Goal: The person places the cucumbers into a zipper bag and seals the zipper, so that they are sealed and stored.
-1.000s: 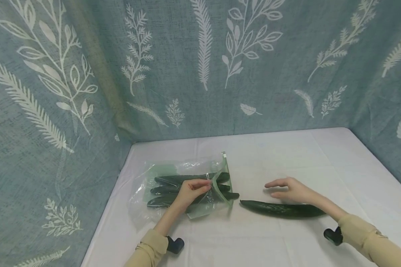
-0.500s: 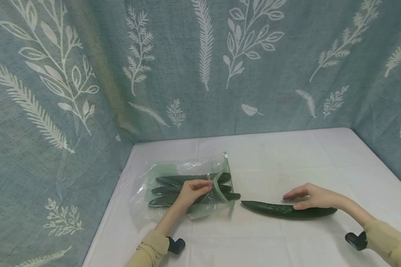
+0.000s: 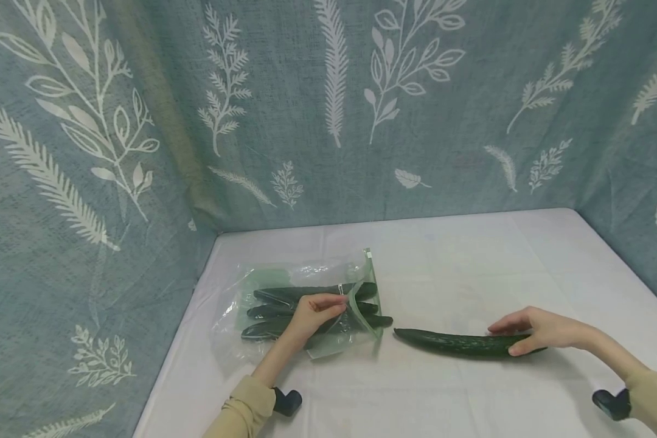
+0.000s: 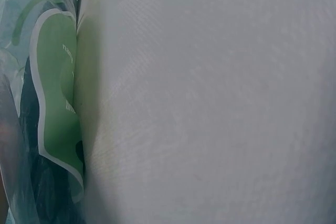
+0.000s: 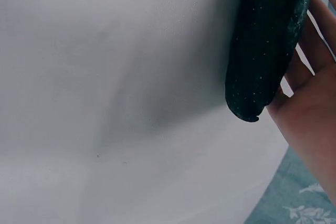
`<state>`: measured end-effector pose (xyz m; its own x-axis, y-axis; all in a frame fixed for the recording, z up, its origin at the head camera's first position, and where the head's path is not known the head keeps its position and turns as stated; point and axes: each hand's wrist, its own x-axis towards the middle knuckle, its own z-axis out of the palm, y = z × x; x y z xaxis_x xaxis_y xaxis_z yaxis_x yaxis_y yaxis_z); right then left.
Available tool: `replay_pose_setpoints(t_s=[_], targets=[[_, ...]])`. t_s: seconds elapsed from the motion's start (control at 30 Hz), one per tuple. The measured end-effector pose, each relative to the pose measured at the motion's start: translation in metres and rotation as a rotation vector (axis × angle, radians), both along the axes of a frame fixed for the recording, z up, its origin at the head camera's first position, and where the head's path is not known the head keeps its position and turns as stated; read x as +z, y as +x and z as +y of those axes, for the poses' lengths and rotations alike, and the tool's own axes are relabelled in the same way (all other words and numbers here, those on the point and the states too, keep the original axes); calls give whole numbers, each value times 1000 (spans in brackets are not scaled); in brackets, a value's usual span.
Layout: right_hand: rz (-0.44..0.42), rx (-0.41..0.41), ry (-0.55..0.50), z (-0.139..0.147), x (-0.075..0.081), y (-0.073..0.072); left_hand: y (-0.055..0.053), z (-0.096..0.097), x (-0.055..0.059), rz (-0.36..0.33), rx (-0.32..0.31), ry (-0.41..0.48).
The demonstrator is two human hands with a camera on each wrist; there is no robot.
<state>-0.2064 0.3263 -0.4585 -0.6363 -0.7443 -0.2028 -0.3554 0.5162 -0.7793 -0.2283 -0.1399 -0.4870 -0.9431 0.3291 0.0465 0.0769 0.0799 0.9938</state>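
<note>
A clear zip bag (image 3: 324,350) with green printing lies flat on the table, its open mouth facing right. Several dark green cucumbers (image 3: 263,330) lie side by side inside, one end poking slightly out of the mouth. My left hand (image 3: 309,317) pinches the bag's upper lip between thumb and fingers. In the left wrist view only the bag's green panel (image 4: 55,87) shows clearly. A loose cucumber (image 3: 454,344) rests right of the bag. Around its right end my right hand (image 3: 553,328) holds it, thumb on the near side, fingers on the far side.
The table wears a white cloth (image 3: 471,261). Blue-green curtains (image 3: 285,121) with white leaf patterns stand along its back and sides. A dark wrist device (image 3: 288,403) sits at the left cuff, another device (image 3: 612,404) at the right.
My right hand has moved right along the loose cucumber and come down around its right end. The left hand and the bag stay where they were.
</note>
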Motion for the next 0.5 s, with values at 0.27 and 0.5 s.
replay_pose_setpoints(t_s=[0.27,0.5], targets=[[-32,-40,17,-5,-4,3,1,0,0,0,5,-8],[16,-37,13,-4,-7,4,2,0,2,1,9,-12]])
